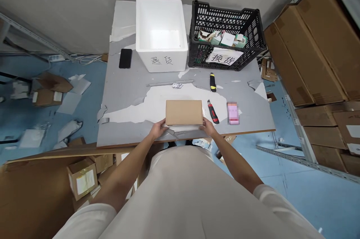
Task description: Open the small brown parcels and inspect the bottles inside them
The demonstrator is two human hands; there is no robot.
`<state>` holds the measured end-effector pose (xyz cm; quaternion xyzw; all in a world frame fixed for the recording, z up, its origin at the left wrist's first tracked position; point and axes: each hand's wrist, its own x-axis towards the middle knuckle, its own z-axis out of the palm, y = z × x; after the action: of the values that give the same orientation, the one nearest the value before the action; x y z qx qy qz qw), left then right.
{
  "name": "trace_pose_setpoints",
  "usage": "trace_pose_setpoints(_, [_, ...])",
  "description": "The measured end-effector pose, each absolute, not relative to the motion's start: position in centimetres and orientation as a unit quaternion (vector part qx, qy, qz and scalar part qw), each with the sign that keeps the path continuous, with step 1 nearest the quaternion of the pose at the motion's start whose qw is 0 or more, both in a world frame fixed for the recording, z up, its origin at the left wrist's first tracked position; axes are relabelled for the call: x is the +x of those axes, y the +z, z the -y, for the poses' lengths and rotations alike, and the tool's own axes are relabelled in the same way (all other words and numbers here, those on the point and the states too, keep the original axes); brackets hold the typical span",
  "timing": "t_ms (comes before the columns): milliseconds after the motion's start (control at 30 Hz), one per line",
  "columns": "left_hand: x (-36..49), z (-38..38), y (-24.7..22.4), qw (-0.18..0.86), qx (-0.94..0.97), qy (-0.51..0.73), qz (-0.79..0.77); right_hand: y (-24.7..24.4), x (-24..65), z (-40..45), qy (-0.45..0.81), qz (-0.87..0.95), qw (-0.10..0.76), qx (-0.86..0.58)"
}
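A closed brown cardboard box [183,112] lies near the front edge of the grey table [126,89]. At its lower left corner my left hand [158,129] grips the side, and my right hand [208,127] holds the lower right corner. Both hands have their fingers pressed to the box; some fingertips are hidden. A red and black utility knife [213,112] lies just right of the box, with a yellow and black knife [213,82] farther back. Right of the red knife is a pink pack [233,113].
Behind the box stand a white foam bin [161,60] and a black crate [242,57] holding small boxes. A black phone [125,58] lies at the back left. Cartons [312,47] fill the right shelf; a large open carton [33,194] is at lower left.
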<state>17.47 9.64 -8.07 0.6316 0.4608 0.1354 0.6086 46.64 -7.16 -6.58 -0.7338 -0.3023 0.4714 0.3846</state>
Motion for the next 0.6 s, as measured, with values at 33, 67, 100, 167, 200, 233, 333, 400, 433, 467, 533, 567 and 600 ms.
trace_pose_setpoints(33, [17.6,-9.5,-8.2,0.617,0.628,0.139,-0.453,-6.7,46.4,7.1,0.474,0.296,0.388,-0.732])
trace_pose_setpoints(67, [17.7,-9.5,-8.3,0.626,0.626,0.139,-0.445,-6.8,46.2,7.1,0.477,0.290,0.392,-0.731])
trace_pose_setpoints(100, [17.9,-9.5,-8.4,0.631,0.626,0.135,-0.438,-6.9,46.1,7.0,0.479,0.285,0.395,-0.730])
trace_pose_setpoints(167, [17.9,-9.6,-8.4,0.630,0.633,0.128,-0.431,-6.8,46.1,6.7,0.485,0.284,0.395,-0.727])
trace_pose_setpoints(200, [17.9,-9.6,-8.2,0.627,0.639,0.128,-0.427,-6.7,46.1,6.6,0.488,0.286,0.399,-0.722])
trace_pose_setpoints(233, [17.9,-9.7,-8.0,0.625,0.644,0.130,-0.422,-6.4,46.2,6.5,0.493,0.288,0.407,-0.713])
trace_pose_setpoints(333, [17.8,-9.8,-6.6,0.606,0.666,0.137,-0.413,-5.0,46.7,6.2,0.504,0.303,0.444,-0.676])
trace_pose_setpoints(400, [17.9,-9.9,-5.2,0.573,0.683,0.140,-0.431,-3.7,47.1,5.8,0.499,0.316,0.448,-0.671])
trace_pose_setpoints(433, [18.2,-10.0,-4.4,0.548,0.692,0.143,-0.448,-3.1,47.4,5.5,0.488,0.321,0.433,-0.687])
trace_pose_setpoints(467, [18.4,-10.2,-3.6,0.521,0.699,0.147,-0.467,-2.4,47.6,5.1,0.471,0.327,0.409,-0.710])
trace_pose_setpoints(533, [19.2,-10.7,-2.1,0.469,0.711,0.146,-0.503,-1.2,48.1,4.3,0.425,0.337,0.346,-0.765])
trace_pose_setpoints(567, [19.5,-11.0,-1.5,0.445,0.718,0.140,-0.516,-0.8,48.3,3.8,0.405,0.344,0.315,-0.787])
trace_pose_setpoints(600, [19.9,-11.3,-1.0,0.424,0.725,0.129,-0.528,-0.5,48.4,3.4,0.391,0.351,0.289,-0.800])
